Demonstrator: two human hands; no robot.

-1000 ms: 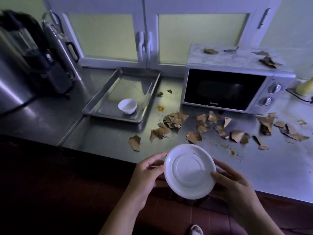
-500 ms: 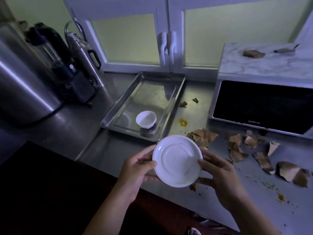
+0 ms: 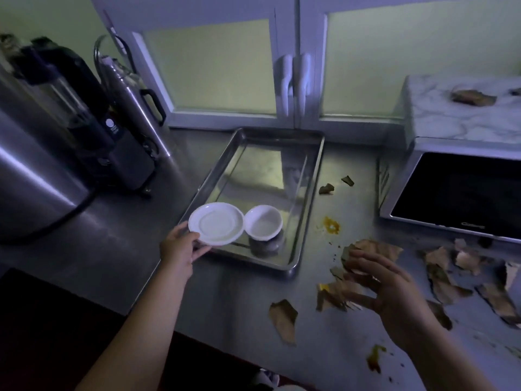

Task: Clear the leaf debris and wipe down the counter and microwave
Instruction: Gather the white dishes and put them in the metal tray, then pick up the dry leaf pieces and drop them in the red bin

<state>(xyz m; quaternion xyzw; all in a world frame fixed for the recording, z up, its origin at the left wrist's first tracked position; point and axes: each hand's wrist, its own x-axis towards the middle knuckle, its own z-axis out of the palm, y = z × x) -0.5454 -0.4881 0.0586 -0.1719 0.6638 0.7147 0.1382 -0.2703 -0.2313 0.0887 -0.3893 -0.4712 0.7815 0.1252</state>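
My left hand [image 3: 180,245] grips the near rim of a white saucer [image 3: 216,223], which sits at the front left edge of the steel tray [image 3: 311,193], right beside a small white bowl [image 3: 263,222] in the tray. My right hand [image 3: 386,289] hovers blurred, fingers spread, over dry brown leaf pieces [image 3: 372,248] on the steel counter [image 3: 248,303], holding nothing. More leaf scraps [image 3: 445,277] lie in front of the white microwave [image 3: 462,190], one leaf [image 3: 472,96] on its top, and a single piece [image 3: 283,320] near the counter's front edge.
Yellow stains [image 3: 331,225] mark the counter beside the tray and another spot [image 3: 375,358] near the front edge. A black blender [image 3: 93,122], a steel flask [image 3: 132,100] and a big steel urn [image 3: 25,170] stand at the left. Cabinet doors [image 3: 293,83] are behind.
The saucer, held in both hands before, has gone forward and left to the tray in my left hand alone. My right hand let go and moved right over the leaves.
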